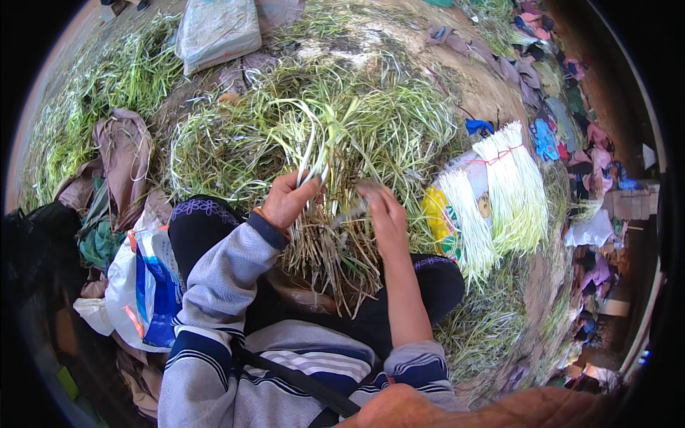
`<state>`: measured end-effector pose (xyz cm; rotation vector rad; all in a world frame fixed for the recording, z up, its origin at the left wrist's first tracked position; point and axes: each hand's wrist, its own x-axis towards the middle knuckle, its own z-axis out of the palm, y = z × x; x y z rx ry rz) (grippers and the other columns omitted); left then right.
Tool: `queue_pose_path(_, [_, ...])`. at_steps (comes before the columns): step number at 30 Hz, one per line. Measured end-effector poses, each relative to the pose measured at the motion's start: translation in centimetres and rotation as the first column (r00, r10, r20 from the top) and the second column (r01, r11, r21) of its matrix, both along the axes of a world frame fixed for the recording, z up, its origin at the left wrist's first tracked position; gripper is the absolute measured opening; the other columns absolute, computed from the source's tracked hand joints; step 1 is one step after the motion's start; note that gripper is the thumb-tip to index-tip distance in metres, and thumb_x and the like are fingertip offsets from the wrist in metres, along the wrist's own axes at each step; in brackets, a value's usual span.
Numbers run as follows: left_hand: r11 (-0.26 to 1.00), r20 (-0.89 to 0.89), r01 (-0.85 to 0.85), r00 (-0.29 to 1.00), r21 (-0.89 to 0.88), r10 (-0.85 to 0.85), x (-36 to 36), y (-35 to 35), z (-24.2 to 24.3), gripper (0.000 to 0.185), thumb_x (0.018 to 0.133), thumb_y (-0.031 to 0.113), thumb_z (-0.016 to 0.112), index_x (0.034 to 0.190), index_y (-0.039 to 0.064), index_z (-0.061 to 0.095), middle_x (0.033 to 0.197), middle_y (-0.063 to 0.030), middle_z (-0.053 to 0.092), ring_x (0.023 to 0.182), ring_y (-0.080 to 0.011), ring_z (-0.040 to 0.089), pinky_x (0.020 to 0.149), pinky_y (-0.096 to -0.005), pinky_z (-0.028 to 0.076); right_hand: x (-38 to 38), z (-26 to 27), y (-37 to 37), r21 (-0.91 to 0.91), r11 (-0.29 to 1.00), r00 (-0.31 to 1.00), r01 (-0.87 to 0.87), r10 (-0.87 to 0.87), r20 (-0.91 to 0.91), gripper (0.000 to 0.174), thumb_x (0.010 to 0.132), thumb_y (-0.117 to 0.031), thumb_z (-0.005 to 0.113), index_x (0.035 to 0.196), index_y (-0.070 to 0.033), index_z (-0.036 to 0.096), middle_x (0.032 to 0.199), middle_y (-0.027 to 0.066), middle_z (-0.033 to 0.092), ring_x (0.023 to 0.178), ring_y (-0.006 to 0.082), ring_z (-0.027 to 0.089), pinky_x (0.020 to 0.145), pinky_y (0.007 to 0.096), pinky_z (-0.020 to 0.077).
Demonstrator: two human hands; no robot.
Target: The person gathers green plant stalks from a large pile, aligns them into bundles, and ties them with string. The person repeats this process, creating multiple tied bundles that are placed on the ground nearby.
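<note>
My left hand (294,199) pinches a few pale green stalks (321,152) between thumb and fingers, their leafy tops pointing away from me. To its right, my right hand (384,214) is blurred, its fingers bent over withered brown leaves (332,251). A thin whitish shred (348,215) shows near its fingertips, and whether they grip it is not clear. The brown leaves hang down between my knees. Beyond both hands spreads a heap of loose green stalks and leaves (230,134).
To the right, a bundle of trimmed whitish stalks (516,192) tied with red string and a loose row of stalks (468,224) lie on a printed sack (441,216). At left are a white-and-blue bag (155,289) and brown cloth (126,160). A wrapped block (218,35) stands beyond. Several people sit far right.
</note>
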<state>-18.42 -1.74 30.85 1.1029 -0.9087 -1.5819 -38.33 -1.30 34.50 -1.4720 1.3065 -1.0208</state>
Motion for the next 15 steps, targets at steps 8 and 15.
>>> queue_pose_path(8, [0.99,-0.103,-0.051,0.993,0.13,0.065,0.7,0.1,0.8,0.02,0.093,0.022,0.051,0.096,0.004,0.059,0.074,-0.0022,0.063,0.063,-0.0092,0.061,0.043,-0.0173,0.035,2.3,-2.6,-1.9,0.488,0.869,0.433,-0.082,-0.41,0.803,0.027,0.087,-0.033,0.059,0.095,-0.007,0.059,0.094,0.0103,0.064,0.087,0.0204,0.06,0.067,0.034,0.0503])
queue_pose_path(15, [0.99,-0.061,0.093,0.994,0.105,-0.087,0.0,1.4,0.0,0.019,0.092,0.018,0.053,0.089,0.001,0.062,0.073,-0.0048,0.063,0.064,-0.0124,0.061,0.059,-0.0246,0.049,3.4,-2.7,0.4,0.489,0.872,0.952,-0.032,-0.122,0.28,0.03,0.089,-0.031,0.057,0.105,-0.006,0.062,0.092,0.0062,0.065,0.093,0.0155,0.056,0.084,0.0347,0.0427])
